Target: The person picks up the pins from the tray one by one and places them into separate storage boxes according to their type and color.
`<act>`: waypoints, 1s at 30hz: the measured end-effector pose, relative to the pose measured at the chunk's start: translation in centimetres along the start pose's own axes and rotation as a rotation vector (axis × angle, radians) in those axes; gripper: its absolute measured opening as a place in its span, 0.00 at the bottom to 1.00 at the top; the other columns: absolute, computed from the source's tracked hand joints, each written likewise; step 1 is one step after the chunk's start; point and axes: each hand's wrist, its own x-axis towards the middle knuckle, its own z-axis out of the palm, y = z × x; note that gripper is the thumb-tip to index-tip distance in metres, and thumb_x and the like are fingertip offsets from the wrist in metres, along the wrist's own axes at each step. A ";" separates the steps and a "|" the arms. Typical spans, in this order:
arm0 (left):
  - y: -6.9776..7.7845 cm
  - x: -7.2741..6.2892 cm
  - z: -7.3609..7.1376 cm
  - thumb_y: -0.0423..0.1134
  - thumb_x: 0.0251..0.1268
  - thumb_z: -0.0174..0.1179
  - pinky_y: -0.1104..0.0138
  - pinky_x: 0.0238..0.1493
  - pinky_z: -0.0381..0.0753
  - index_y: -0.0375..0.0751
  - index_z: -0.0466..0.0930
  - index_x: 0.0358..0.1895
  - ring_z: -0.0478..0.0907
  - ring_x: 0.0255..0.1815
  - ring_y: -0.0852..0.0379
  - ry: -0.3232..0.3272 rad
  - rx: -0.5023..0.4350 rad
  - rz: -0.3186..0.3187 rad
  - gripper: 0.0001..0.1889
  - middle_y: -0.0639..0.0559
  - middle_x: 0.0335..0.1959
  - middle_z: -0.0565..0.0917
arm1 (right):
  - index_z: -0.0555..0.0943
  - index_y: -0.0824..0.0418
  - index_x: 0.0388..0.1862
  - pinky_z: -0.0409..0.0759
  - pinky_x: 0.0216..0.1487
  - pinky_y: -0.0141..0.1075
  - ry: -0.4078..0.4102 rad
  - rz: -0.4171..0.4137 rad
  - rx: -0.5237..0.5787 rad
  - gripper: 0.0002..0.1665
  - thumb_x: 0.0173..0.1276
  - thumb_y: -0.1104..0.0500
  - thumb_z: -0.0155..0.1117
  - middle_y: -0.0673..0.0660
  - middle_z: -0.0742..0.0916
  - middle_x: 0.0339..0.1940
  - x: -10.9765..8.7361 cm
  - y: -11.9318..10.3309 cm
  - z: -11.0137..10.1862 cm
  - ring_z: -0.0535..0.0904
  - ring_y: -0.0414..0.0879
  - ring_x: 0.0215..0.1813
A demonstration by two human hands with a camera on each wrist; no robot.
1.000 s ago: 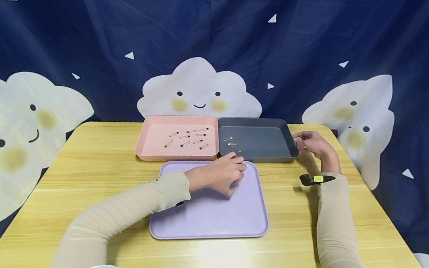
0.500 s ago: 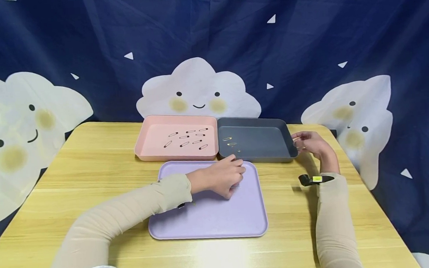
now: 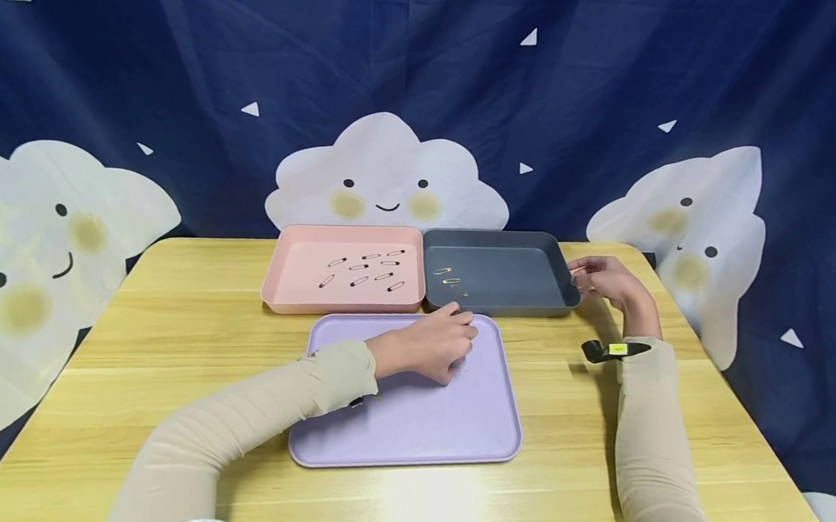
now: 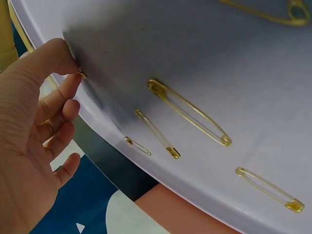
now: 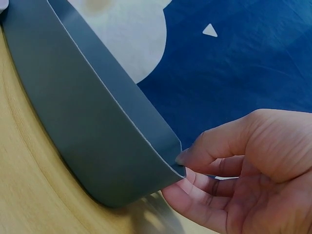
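Observation:
Over the far part of the lavender tray [image 3: 430, 434], my left hand [image 3: 427, 345] pinches a tiny gold safety pin [image 4: 82, 74] between thumb and forefinger, mostly hidden by the fingertips. Its other fingers are loosely bent. In the left wrist view, several more gold pins lie on that tray, including a large safety pin [image 4: 157, 87] and a small safety pin [image 4: 128, 140]. My right hand [image 3: 605, 280] grips the right-hand corner of the dark grey tray [image 5: 97, 117], thumb inside the rim and fingers outside. A few gold safety pins [image 3: 452, 280] lie inside at its left.
A pink tray [image 3: 291, 270] stands directly left of the grey one and holds several dark safety pins [image 3: 359, 281]. All three trays are on a wooden table [image 3: 197, 333]. A dark blue cloud-print curtain [image 3: 560, 105] hangs behind the table.
My left hand has shifted slightly toward me, and its sleeve a little to the right, covering a gold pin that showed beside it. The right hand keeps its hold on the grey tray.

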 end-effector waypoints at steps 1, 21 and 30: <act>0.0 0.0 0.0 0.49 0.49 0.71 0.60 0.52 0.68 0.54 0.87 0.22 0.71 0.45 0.57 -0.003 -0.001 -0.003 0.06 0.60 0.39 0.84 | 0.66 0.75 0.72 0.83 0.45 0.35 0.000 0.000 0.001 0.32 0.68 0.69 0.51 0.50 0.78 0.40 0.0 0.0 0.0 0.77 0.38 0.37; 0.4 0.7 -0.3 0.48 0.50 0.70 0.59 0.52 0.68 0.51 0.87 0.28 0.71 0.46 0.56 -0.031 0.001 -0.029 0.07 0.59 0.41 0.84 | 0.66 0.76 0.70 0.84 0.44 0.35 0.012 -0.003 -0.006 0.31 0.68 0.70 0.49 0.55 0.78 0.44 0.2 0.1 -0.1 0.76 0.39 0.39; 0.4 0.9 0.1 0.50 0.48 0.70 0.57 0.56 0.69 0.50 0.88 0.32 0.72 0.50 0.56 -0.035 0.046 -0.043 0.10 0.59 0.43 0.84 | 0.65 0.76 0.71 0.84 0.44 0.36 0.004 0.010 0.015 0.32 0.68 0.70 0.50 0.56 0.79 0.45 0.3 0.0 -0.1 0.77 0.39 0.40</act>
